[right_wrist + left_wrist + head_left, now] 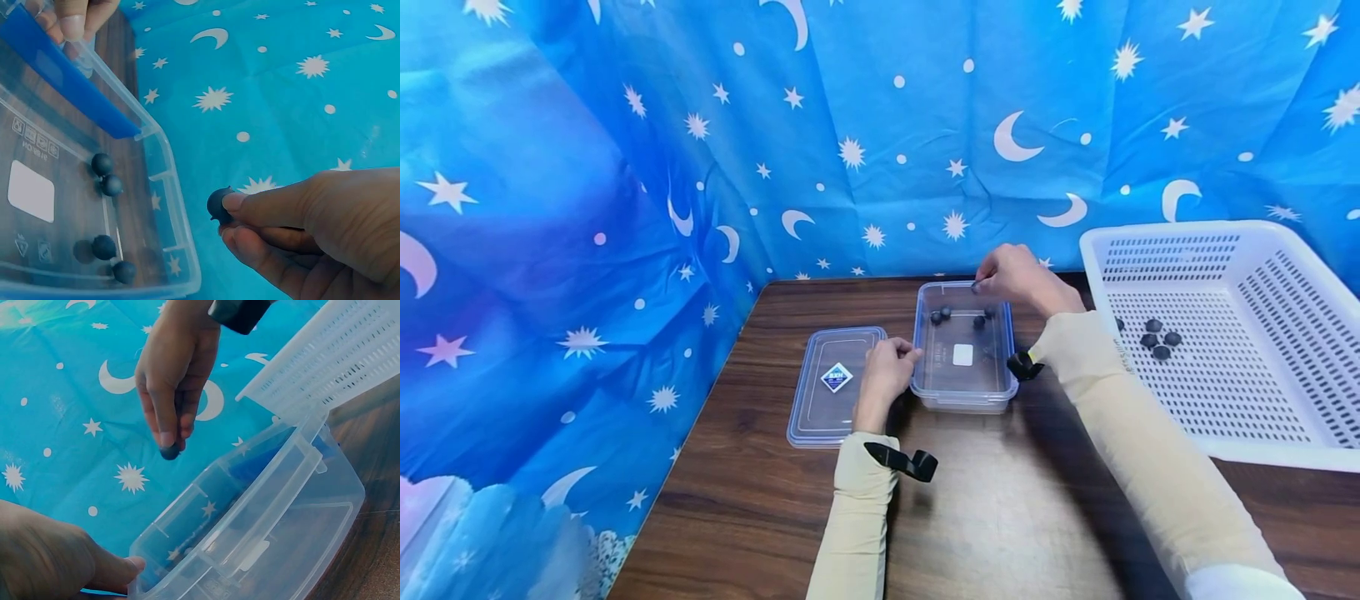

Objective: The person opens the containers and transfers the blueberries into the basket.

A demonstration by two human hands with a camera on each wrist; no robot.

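Observation:
A clear plastic food container [964,398] with a blue seal stands on the table, several blueberries [104,247] lying toward its far end. Above its far right corner, my right hand [1022,279] pinches one more blueberry [219,204] between thumb and fingers; in the right wrist view it sits just outside the rim. My left hand [887,371] holds the container's left edge, its thumb [134,564] right at the rim. Beneath the left hand and wrist lies the flat clear lid [820,417] with a blue-and-white sticker, partly hidden.
To the right stands a white perforated basket [1225,408] holding several more blueberries [1161,352]. A blue curtain [925,167] with moons and stars hangs behind and left of the brown wooden table [737,500].

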